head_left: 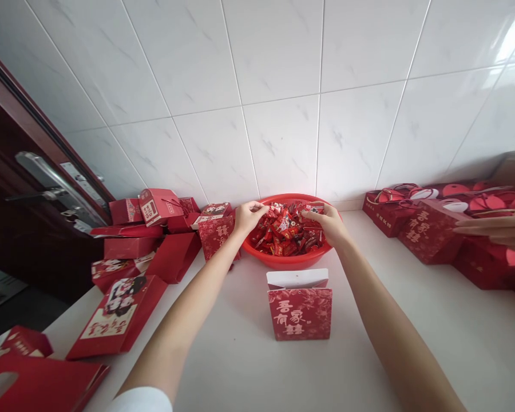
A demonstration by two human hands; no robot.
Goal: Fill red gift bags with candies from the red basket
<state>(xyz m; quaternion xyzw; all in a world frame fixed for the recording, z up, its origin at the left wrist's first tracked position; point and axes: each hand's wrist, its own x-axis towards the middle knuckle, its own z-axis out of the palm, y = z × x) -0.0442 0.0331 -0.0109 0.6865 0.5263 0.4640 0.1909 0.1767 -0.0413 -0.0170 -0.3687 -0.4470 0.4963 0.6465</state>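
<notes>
A red plastic basket (283, 262) full of red-wrapped candies (286, 232) stands against the wall. Over its left rim, my left hand (249, 217) is closed in a pinch; what lies between the fingertips is too small to make out. My right hand (329, 224) reaches over the right side, with thumb and fingers closed around wrapped candy at the edge of the pile. Nearer to me, between my forearms, a red gift box (301, 315) with pale lettering stands upright, its top open and the white inner flap raised.
Red boxes (124, 315) lie piled on the left, beside a dark door with a metal handle (60, 186). Rows of red boxes (431, 232) with cord handles stand on the right. Another person's hand (498, 232) reaches over them. White tiled wall (278, 137) rises behind.
</notes>
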